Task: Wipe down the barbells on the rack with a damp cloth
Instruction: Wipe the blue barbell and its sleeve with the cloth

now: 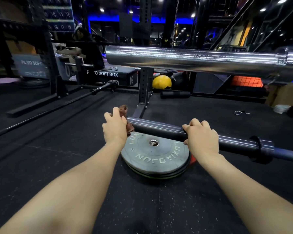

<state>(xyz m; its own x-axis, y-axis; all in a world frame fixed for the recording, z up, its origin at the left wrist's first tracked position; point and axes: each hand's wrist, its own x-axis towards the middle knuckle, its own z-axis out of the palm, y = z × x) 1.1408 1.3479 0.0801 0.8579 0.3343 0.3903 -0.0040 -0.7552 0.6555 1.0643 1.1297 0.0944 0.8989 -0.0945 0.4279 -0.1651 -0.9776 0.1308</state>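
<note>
A dark barbell sleeve (157,126) lies low across the middle of the view, just above a stack of grey weight plates (155,156) on the floor. My left hand (115,128) grips a brown cloth (125,115) against the sleeve's left end. My right hand (201,138) is wrapped over the sleeve further right, near its collar (259,146). Higher up, a shiny chrome barbell sleeve (193,59) runs across the view close to the camera.
A black rack upright (145,85) stands behind the low bar. Another barbell (98,90) lies on the rubber floor at left. Plyo soft boxes (108,75), a yellow ball (161,81), a foam roller (175,94) and a spring clip (241,113) sit further back.
</note>
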